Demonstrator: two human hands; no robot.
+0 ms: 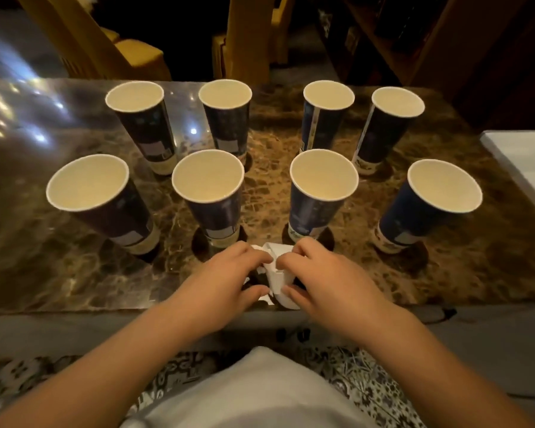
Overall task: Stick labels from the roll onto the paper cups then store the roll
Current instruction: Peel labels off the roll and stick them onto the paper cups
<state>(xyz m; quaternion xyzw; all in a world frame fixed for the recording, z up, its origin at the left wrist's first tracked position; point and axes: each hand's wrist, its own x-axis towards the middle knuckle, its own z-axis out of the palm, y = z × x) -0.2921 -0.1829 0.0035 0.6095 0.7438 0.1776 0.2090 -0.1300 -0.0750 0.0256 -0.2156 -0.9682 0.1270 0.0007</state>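
On the marble table (74,273), both hands (278,273) pinch the label roll (277,274) before eight cups (323,186)

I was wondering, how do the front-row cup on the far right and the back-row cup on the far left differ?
The front-right cup looks brighter blue; the back-left cup looks near black in dimmer light. The front-right cup appears larger, being nearer the camera, and leans rightward in the view; the back-left cup leans leftward. Both stand upright and empty on the marble table, with pale interiors and a pale band at the base.

Dim warm light, glare on the glossy table (44,125) at left, wide-angle edge bending, soft focus
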